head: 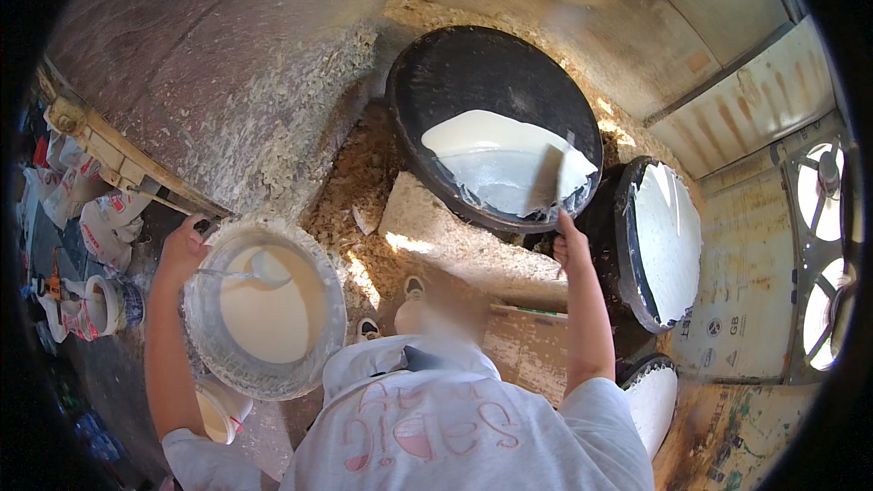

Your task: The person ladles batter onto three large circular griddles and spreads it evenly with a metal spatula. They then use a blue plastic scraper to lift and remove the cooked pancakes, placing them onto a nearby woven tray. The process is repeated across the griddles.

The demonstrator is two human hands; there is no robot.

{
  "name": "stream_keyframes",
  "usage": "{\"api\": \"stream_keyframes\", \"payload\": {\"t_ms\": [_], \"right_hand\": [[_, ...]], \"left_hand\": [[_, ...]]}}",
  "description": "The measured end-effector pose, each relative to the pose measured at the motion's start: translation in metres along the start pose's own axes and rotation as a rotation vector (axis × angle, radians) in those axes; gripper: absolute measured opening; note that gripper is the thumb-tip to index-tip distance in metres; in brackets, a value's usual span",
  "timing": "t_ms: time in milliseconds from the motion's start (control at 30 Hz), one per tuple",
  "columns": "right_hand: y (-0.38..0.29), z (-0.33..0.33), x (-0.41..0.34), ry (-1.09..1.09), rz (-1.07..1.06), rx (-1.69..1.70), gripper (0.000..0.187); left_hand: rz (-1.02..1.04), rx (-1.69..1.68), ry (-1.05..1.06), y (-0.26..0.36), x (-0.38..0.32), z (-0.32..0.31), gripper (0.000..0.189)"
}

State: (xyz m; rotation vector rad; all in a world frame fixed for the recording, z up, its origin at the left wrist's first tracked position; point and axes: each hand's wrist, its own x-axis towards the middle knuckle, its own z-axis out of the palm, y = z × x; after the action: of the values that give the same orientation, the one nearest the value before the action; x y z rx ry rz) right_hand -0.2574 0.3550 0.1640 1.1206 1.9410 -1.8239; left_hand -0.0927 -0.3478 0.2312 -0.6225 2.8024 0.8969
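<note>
My right hand (pixel 571 245) grips the lower rim of a large black round pan (pixel 487 75), which is tilted. White liquid batter (pixel 505 150) has pooled across the pan's lower part. At the rim of a big batter-caked bucket (pixel 334 300) is my left hand (pixel 183 249), its fingers curled. Inside the bucket, cream-coloured liquid (pixel 262 320) holds a ladle (pixel 271 267), whose handle runs toward my left wrist. Whether those fingers hold the handle or the rim is hard to see.
On the right, a second black round pan (pixel 665 245) carries a white layer, and a third (pixel 651 402) sits lower down. A smaller pail (pixel 217 416) stands below the bucket. Plastic bags (pixel 112 218) lie at far left. Fans (pixel 822 181) are set in the right wall.
</note>
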Motion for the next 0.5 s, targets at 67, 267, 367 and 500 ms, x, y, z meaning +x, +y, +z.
{"api": "stream_keyframes", "payload": {"t_ms": [67, 267, 367, 500], "right_hand": [[0.001, 0.045, -0.008, -0.014, -0.128, -0.168, 0.038], [0.003, 0.118, -0.061, -0.052, -0.682, -0.99, 0.067], [-0.004, 0.116, -0.066, 0.0, -0.792, -1.344, 0.057], [-0.012, 0.075, -0.035, 0.316, -0.758, -1.446, 0.056]], "left_hand": [[0.041, -0.008, -0.014, 0.008, 0.007, 0.003, 0.061], [0.116, 0.04, -0.02, 0.03, 0.024, 0.015, 0.061], [0.125, 0.032, -0.023, 0.037, 0.03, 0.017, 0.06], [0.068, -0.012, -0.044, 0.036, 0.034, 0.017, 0.06]]}}
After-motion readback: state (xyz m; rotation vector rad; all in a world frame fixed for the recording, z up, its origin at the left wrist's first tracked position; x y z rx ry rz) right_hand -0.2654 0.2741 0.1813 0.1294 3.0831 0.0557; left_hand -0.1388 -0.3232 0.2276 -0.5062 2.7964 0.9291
